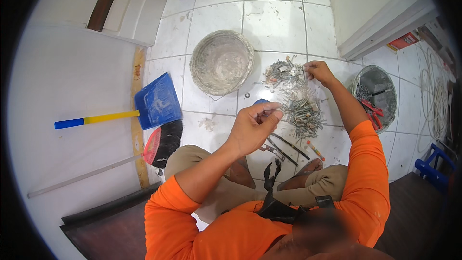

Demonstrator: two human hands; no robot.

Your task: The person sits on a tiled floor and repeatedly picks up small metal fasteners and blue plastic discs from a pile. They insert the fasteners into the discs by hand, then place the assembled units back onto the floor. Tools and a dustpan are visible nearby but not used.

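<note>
My left hand [257, 124] is raised on the near left side of a heap of grey screws or nails [304, 115]. Its thumb and fingertips are pinched together; anything between them is too small to name. At the far right edge of a second pile of fasteners mixed with pale debris [283, 72], my right hand [318, 72] also pinches, perhaps on a thin piece I cannot make out. Partly behind my left hand shows a blue round thing [261, 101]. Between my feet and the heap lie black rods [290, 145], a perforated metal strip [272, 151] and a small orange-ended tube [316, 150].
A cement-crusted bucket [197, 70] stands left of the piles. On the right, another bucket [393, 97] holds red-handled tools. A blue dustpan [159, 100] and a broom [168, 143] lean at the left wall. Coiled cable [434, 98] and a blue stool [433, 166] are far right.
</note>
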